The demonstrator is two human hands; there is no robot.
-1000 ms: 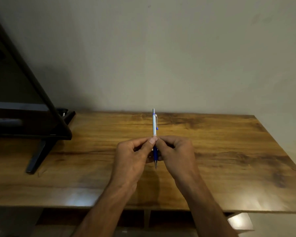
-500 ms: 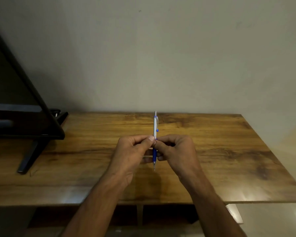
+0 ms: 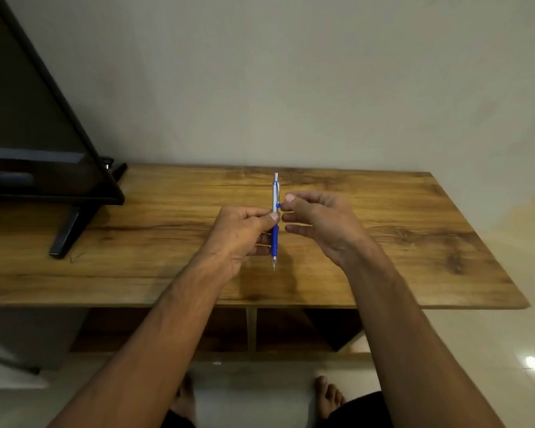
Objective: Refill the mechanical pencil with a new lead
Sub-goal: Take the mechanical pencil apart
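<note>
A mechanical pencil [image 3: 275,193] with a silver barrel, blue grip and metal clip stands nearly upright above the wooden table [image 3: 383,242], tip down. My left hand [image 3: 241,236] pinches it at mid-barrel between thumb and fingers. My right hand [image 3: 318,223] hovers just to the right of the pencil, fingers spread and slightly curled, thumb near the clip, holding nothing that I can see. No loose lead is visible.
A black TV screen [image 3: 28,118] on a black stand foot [image 3: 68,233] occupies the table's left end. A plain wall rises behind. Open shelf compartments [image 3: 291,329] sit under the tabletop. My bare feet [image 3: 328,396] rest on the tiled floor below.
My right hand has let go of the pencil and drawn a little to the right, opening its fingers. My left hand keeps hold of the pencil.
</note>
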